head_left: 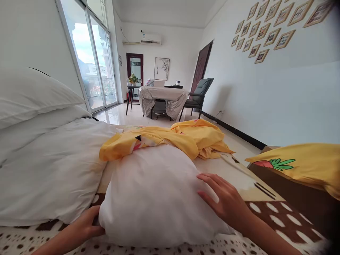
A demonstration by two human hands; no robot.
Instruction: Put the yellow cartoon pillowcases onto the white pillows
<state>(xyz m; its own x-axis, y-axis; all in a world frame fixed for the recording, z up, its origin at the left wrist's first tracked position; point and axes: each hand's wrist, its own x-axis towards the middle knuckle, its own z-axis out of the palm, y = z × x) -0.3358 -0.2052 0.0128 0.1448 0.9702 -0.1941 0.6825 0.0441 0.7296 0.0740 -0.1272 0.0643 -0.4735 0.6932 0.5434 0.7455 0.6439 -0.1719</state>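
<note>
A white pillow (159,198) lies in front of me on a patterned cover, its far end under a bunched yellow cloth (159,138) with printed figures. At the pillow's lower left edge is my left hand (91,225), its thumb and fingers closed round the edge, with some fingertips hidden. My right hand (223,196) rests on the pillow's right side, fingers apart and thumb spread. More of the yellow cloth lies crumpled beyond the pillow, toward the right.
White pillows (53,166) are stacked at the left. At the right, a yellow piece with a carrot print (297,164) lies over a brown box (287,191). A covered table (162,94) and a dark chair (199,94) stand farther off.
</note>
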